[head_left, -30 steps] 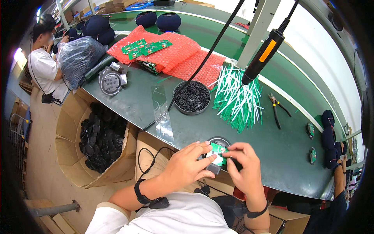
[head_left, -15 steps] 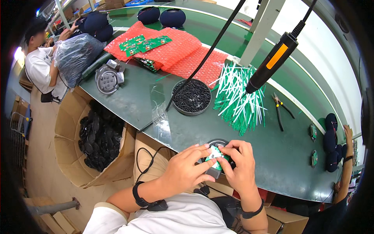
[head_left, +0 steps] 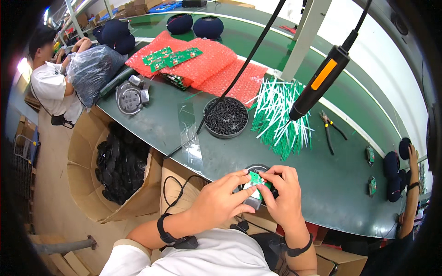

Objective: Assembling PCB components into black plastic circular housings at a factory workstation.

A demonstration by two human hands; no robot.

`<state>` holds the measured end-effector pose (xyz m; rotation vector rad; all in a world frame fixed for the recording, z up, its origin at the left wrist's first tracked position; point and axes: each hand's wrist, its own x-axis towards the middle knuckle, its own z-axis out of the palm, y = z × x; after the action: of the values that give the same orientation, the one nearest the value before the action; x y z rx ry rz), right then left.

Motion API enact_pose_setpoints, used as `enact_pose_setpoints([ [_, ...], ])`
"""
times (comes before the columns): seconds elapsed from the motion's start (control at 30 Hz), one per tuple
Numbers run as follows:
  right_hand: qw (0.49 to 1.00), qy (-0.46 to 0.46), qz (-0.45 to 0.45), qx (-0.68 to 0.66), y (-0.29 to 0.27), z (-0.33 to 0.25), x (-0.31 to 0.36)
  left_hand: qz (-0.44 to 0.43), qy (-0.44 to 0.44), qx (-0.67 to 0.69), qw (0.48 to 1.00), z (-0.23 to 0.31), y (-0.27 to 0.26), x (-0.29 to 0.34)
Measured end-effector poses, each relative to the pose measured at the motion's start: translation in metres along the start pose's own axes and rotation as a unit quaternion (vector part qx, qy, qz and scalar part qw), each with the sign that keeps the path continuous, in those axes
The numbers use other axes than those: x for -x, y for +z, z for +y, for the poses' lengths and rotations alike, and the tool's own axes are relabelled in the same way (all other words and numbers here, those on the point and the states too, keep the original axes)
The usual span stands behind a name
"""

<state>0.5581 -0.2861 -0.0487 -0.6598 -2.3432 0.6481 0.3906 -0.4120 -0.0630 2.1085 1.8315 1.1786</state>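
Note:
At the near edge of the bench, my left hand (head_left: pixel 224 194) and my right hand (head_left: pixel 284 195) are both closed around a small green circuit board (head_left: pixel 254 177). Fingers and thumbs pinch it from either side. Below the board sits a dark grey plastic housing (head_left: pixel 253 203), partly covered by my fingers, with a round black rim (head_left: pixel 258 166) showing just beyond. A power screwdriver (head_left: pixel 320 83), black with an orange stripe, hangs over the bench on its cable. Beyond my hands stands a round tray of black screws (head_left: pixel 225 117).
White and green strips (head_left: pixel 283 117) lie beside pliers (head_left: pixel 328 132). Circuit boards (head_left: pixel 184 56) rest on red bubble wrap (head_left: pixel 216 64). A grey housing (head_left: pixel 130 98) sits far left. A carton (head_left: pixel 85 184) of black parts stands left. Co-workers (head_left: pixel 53 87) work at both sides.
The board between my fingers is tilted slightly differently, with more green showing at its far end. The left co-worker's hands have come away from the dark round things. The view has shifted slightly.

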Motion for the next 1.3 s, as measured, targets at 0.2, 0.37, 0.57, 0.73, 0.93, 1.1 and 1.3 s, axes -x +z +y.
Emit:
enact_pose_setpoints([
  [0.2, 1.0, 0.014, -0.005, 0.005, -0.003, 0.003, -0.001, 0.007, 0.004, -0.003, 1.0, 0.002, 0.008, -0.002],
  [0.37, 1.0, 0.02, -0.006, 0.016, -0.002, -0.001, -0.002, -0.006, -0.008, 0.026, 1.0, 0.004, -0.002, -0.003],
  [0.57, 0.999, 0.004, -0.007, 0.046, -0.026, -0.01, -0.022, 0.06, -0.084, 0.003, 0.995, -0.04, -0.028, -0.049],
  [0.73, 0.984, 0.068, 0.158, -0.044, -0.056, 0.018, -0.09, 0.022, -0.145, -0.21, 0.967, -0.092, -0.031, -0.1],
  [0.93, 0.927, 0.037, 0.174, -0.33, -0.05, 0.056, -0.182, 0.014, -0.143, -0.253, 0.957, -0.1, -0.023, -0.111],
  [1.1, 0.942, 0.082, 0.103, -0.31, -0.052, 0.031, -0.179, 0.061, -0.105, -0.207, 0.971, -0.106, -0.026, -0.104],
  [1.3, 0.88, 0.055, 0.078, -0.465, -0.057, -0.014, -0.134, 0.1, -0.082, -0.142, 0.981, -0.104, -0.032, -0.099],
])
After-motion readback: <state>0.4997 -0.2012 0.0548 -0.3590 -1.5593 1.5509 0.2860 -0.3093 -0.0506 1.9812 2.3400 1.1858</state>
